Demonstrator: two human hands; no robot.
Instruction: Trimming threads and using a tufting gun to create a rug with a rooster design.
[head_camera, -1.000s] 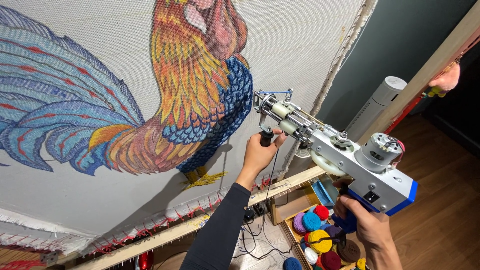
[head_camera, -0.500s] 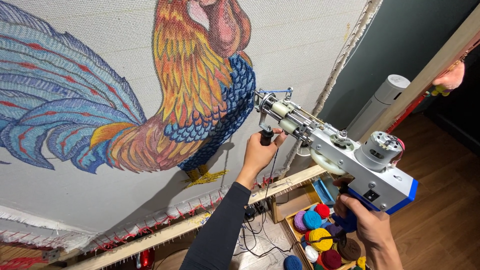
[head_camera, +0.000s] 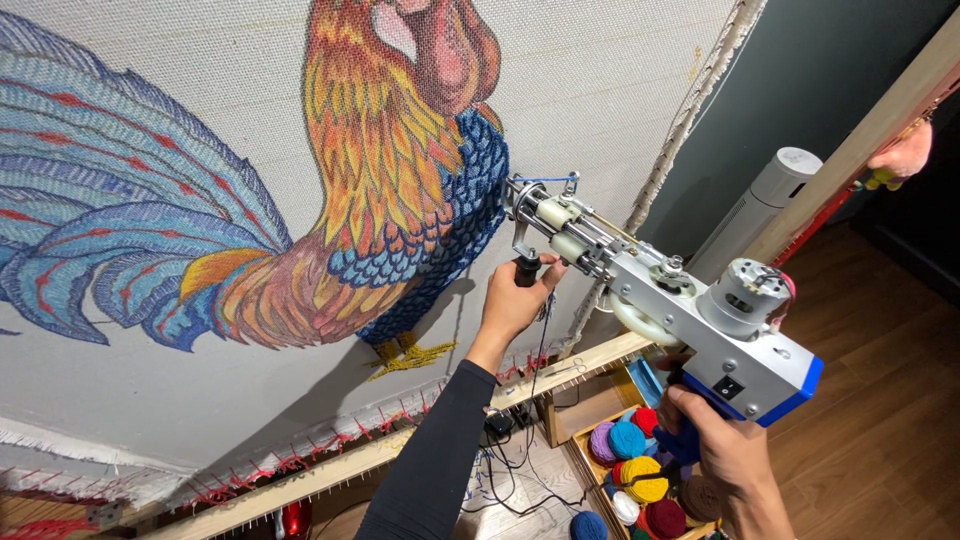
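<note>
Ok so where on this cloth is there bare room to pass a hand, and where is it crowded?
Bare backing cloth lies right of the rooster, up to the rope edge, and below its tail above the wooden frame rail. It is crowded where the left hand and tufting gun meet the blue breast, and around the yarn box.

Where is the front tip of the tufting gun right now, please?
In the head view, the tufting gun has its tip at centre frame, against the cloth at the rooster's blue breast, just above the left hand.
</note>
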